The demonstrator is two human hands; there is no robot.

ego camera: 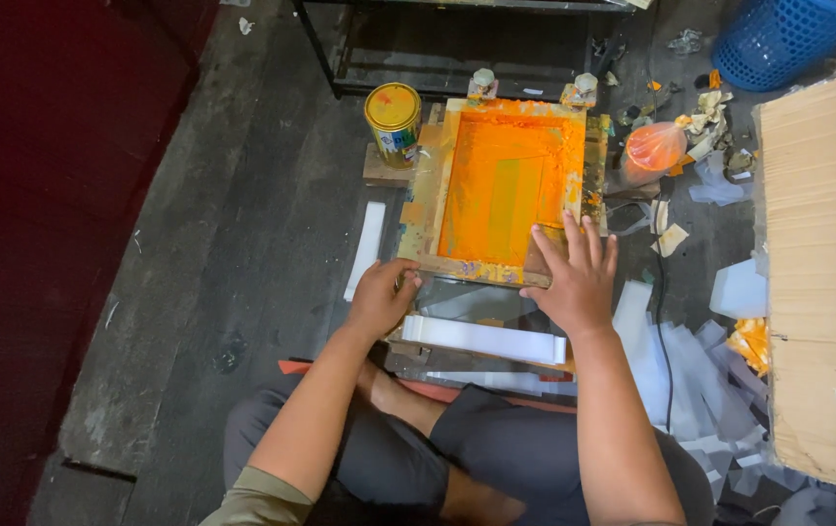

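I see my left hand (379, 297) seemingly pinching the orange-inked screen frame (508, 185) at seven o'clock, right hand (574, 278) spread flat at five, steadying it.

Wooden screen-printing frame (501, 185), mesh coated orange, flat on the floor; near edge handheld.

- Two bare forearms, no watch, rings or gloves on either the left hand (379, 297) or the right hand (574, 282).
- Short olive-green sleeve (260, 497) on the left arm, just the hem and a bit of shoulder showing at the bottom edge.
- Right sleeve out of view.
- Dark grey shorts (496, 468), plain fabric, a few soft folds, no visible pockets or prints.
- Bare lower legs and a bare foot, no shoes or socks.
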